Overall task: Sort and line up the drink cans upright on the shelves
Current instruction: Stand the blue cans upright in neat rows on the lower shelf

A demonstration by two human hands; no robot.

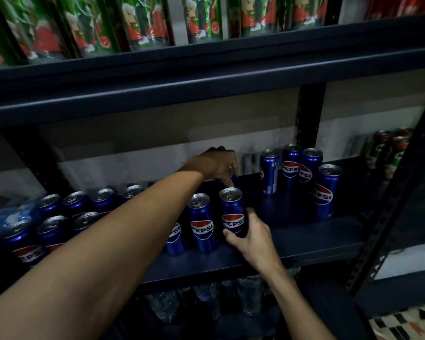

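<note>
Head view: a dark metal shelf [304,244] at mid height carries blue Pepsi cans; both bare arms reach in over its near edge.
Step in hand: judged to be closing up the rows, with two cans being set at the right end of the packed group.
Right hand [249,238]: fingers wrapped around the lower body of the front can [232,214], which stands upright near the shelf's front edge, just right of a neighbouring can [203,223].
Left hand [219,164]: reaches farther back, fingers curled down over the top of a rear can [232,177]; only a sliver of blue shows under the fingers, so the hold is probably a top pinch, but I cannot tell for sure.
Packed group [59,217]: cans in rows on the left, tops silver, some under plastic wrap at far left.
Loose cluster [302,168]: four upright cans well apart to the right, unevenly spaced, logos facing different ways.
Next move: calls for seating both held cans flush with their rows, then fetching the loose cluster leftward.
Can look: slim, tall, glossy blue, red-white-blue logo.
Upper shelf: green cans [133,23] lined up.
</note>
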